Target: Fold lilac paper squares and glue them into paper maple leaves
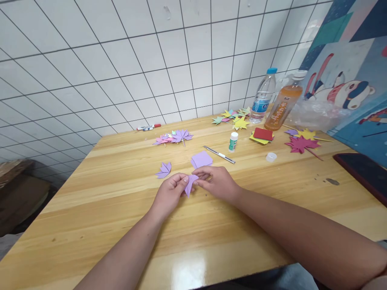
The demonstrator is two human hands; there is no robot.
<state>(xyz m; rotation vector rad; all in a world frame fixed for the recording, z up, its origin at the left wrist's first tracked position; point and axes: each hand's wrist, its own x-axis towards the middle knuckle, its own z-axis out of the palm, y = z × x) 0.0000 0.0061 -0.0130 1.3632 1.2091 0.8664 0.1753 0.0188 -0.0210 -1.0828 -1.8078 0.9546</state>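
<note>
Between my two hands is a small folded piece of purple paper [189, 186], its point facing toward me. My left hand [173, 189] pinches its left side between thumb and fingers. At its right edge, my right hand [216, 182] has thumb and fingertips closed on the paper. Just beyond the hands lies a stack of purple paper squares [202, 159]. A folded purple leaf piece [164, 170] rests to the left of that stack. Behind the squares, a utility knife [219, 154] lies at a slant.
A glue stick [233, 142] stands uncapped-looking near a clear cap [271, 157]. Paper leaves [181, 137], coloured squares [263, 134] and a marker [148, 127] lie farther back. A water bottle [263, 96], an orange drink bottle [284, 102] and a phone [363, 173] are rightward on the wooden table [99, 201].
</note>
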